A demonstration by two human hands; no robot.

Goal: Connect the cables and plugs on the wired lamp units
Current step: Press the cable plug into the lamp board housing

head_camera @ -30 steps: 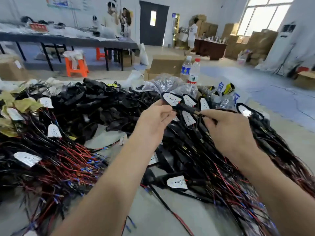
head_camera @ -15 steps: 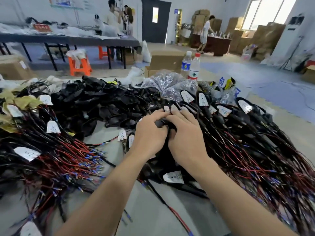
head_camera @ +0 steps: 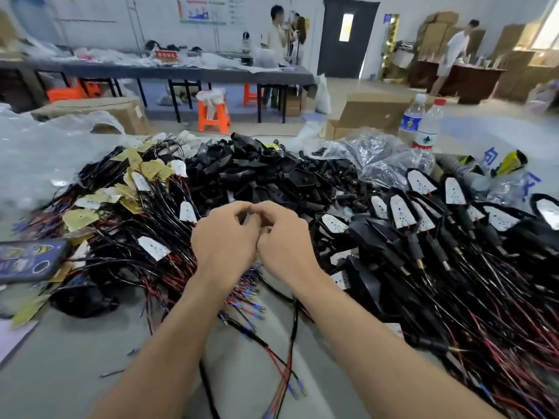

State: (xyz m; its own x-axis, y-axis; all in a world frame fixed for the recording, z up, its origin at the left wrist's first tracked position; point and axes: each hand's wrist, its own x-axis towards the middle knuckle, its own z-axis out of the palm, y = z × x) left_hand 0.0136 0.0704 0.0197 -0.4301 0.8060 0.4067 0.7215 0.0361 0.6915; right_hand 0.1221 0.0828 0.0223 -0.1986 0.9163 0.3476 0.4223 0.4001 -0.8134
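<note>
My left hand [head_camera: 225, 237] and my right hand [head_camera: 284, 240] meet fingertip to fingertip above the table's middle, fingers curled. Between them they pinch a small part of a wired lamp unit, hidden by the fingers. Its thin black cable [head_camera: 294, 325] hangs from under my right hand. The cable's red and black wire ends [head_camera: 292, 385] carry blue terminals and lie on the grey table. Assembled lamp units [head_camera: 423, 225] with white LED boards lie piled to the right. Loose wired boards [head_camera: 152, 247] lie to the left.
A heap of empty black housings [head_camera: 260, 173] sits behind my hands. A phone [head_camera: 28, 260] lies at the left edge. A crumpled plastic bag [head_camera: 378, 158] and two water bottles [head_camera: 422, 125] stand at the back right. People stand at tables beyond.
My hands have lifted off the right pile and shifted left, still together. A cable now hangs from them. The view has turned left, bringing the phone into sight.
</note>
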